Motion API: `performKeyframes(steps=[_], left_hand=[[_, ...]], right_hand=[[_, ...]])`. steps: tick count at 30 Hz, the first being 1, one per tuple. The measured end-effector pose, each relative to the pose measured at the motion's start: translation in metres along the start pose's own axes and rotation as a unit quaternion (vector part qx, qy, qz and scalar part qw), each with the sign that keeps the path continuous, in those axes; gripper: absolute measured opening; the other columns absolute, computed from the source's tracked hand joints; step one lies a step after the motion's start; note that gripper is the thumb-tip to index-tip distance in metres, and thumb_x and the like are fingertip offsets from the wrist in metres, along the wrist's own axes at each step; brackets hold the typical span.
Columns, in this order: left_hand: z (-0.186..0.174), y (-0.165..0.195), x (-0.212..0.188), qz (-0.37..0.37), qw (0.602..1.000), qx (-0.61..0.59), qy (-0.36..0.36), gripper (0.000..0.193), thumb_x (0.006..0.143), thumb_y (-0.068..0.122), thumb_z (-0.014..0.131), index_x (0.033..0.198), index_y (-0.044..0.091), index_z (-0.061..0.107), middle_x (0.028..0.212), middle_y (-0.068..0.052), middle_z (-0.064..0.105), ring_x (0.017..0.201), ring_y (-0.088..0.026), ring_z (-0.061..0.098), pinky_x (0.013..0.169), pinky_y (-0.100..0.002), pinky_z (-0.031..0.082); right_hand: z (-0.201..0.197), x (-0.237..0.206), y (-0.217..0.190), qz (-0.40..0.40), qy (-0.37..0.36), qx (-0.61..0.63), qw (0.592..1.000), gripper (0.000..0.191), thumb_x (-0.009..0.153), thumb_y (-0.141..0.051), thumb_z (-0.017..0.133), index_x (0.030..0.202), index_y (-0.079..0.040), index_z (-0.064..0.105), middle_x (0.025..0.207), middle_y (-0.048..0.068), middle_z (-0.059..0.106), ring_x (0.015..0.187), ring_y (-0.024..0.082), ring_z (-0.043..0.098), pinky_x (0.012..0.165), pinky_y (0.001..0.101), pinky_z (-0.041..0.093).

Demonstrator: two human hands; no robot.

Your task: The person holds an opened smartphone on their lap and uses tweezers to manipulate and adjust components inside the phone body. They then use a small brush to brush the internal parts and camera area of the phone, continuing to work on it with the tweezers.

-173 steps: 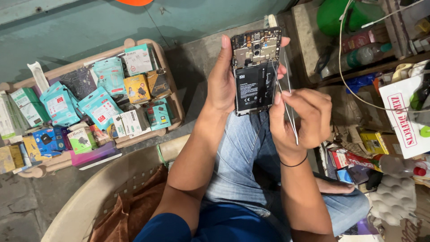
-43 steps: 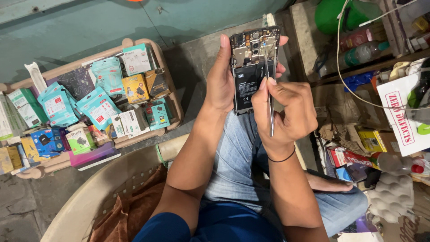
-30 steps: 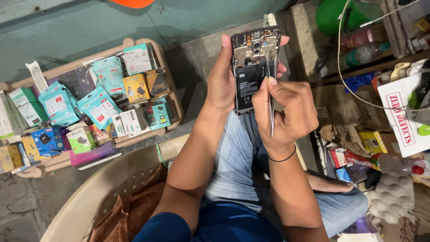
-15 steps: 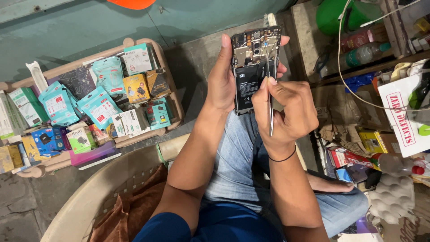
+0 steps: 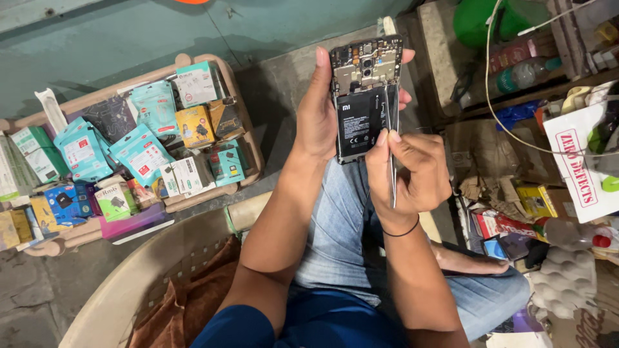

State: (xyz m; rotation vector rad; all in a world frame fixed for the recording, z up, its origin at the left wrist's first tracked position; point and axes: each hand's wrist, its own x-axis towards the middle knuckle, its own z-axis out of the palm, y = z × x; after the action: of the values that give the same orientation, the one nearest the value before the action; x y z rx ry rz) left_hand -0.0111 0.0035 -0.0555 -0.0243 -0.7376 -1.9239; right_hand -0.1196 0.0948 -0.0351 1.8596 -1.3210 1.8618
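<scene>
My left hand [image 5: 317,116] holds an opened smartphone [image 5: 361,96] upright, its back cover off, showing the black battery and the circuit board at the top. My right hand [image 5: 412,171] grips thin metal tweezers [image 5: 392,148], whose tips rest at the right edge of the phone beside the battery. Both forearms rise from my lap, over blue jeans.
A beige plastic tray [image 5: 248,122] at the left holds several small boxed accessories in teal, yellow and white. A beige plastic chair [image 5: 148,277] with a brown cloth sits below left. At the right lie a white cable [image 5: 500,116], a green bottle [image 5: 516,74], cardboard and packets.
About six seconds ago my right hand sat lower and further right of the phone; it has moved up to the phone's right edge with the tweezers. Little has shifted in the last second.
</scene>
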Motion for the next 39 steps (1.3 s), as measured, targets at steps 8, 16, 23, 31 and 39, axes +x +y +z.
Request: performKeyframes(steps=[8,16,23,31,39], left_hand=[[0.0007,0.0002,0.0005,0.001,1.000,0.002,0.007,0.084,0.113,0.064,0.027,0.146,-0.010,0.049,0.147,-0.027,0.055,0.105,-0.031,0.072,0.094,-0.041,0.061],[0.0008,-0.0008,0.0005,0.004,1.000,0.007,0.005,0.083,0.114,0.063,0.026,0.146,-0.010,0.050,0.147,-0.027,0.056,0.106,-0.031,0.072,0.094,-0.041,0.062],[0.0014,-0.0009,0.0004,0.007,1.000,0.010,0.005,0.083,0.114,0.063,0.026,0.145,-0.010,0.050,0.147,-0.027,0.056,0.106,-0.031,0.072,0.094,-0.041,0.061],[0.0019,-0.0006,0.0005,0.004,1.000,0.004,0.005,0.083,0.114,0.063,0.026,0.145,-0.010,0.050,0.147,-0.027,0.055,0.106,-0.031,0.072,0.094,-0.041,0.061],[0.0020,0.0000,0.0011,0.007,1.000,0.013,0.004,0.084,0.114,0.064,0.025,0.145,-0.010,0.051,0.147,-0.027,0.055,0.106,-0.030,0.072,0.095,-0.041,0.062]], right_hand=[[0.0007,0.0007,0.0004,0.009,-0.007,0.002,1.000,0.019,0.093,0.007,0.081,0.102,0.001,0.065,0.091,0.016,0.068,0.076,0.029,0.064,0.066,0.0338,0.053],[0.0017,0.0001,0.0010,0.028,0.000,0.020,0.999,0.020,0.092,0.007,0.082,0.101,0.001,0.066,0.092,0.016,0.068,0.075,0.027,0.064,0.066,0.0321,0.051],[0.0003,0.0019,-0.0009,0.028,-0.015,0.024,0.999,0.020,0.092,0.008,0.082,0.102,0.002,0.066,0.093,0.017,0.068,0.076,0.027,0.065,0.066,0.0316,0.051],[-0.0024,0.0043,-0.0006,0.017,-0.024,0.007,1.000,0.021,0.091,0.008,0.083,0.101,0.002,0.065,0.091,0.016,0.067,0.075,0.027,0.064,0.064,0.0323,0.052],[-0.0013,0.0066,-0.0008,0.004,-0.028,0.001,1.000,0.022,0.090,0.008,0.083,0.098,0.002,0.064,0.090,0.017,0.067,0.073,0.027,0.064,0.063,0.0325,0.051]])
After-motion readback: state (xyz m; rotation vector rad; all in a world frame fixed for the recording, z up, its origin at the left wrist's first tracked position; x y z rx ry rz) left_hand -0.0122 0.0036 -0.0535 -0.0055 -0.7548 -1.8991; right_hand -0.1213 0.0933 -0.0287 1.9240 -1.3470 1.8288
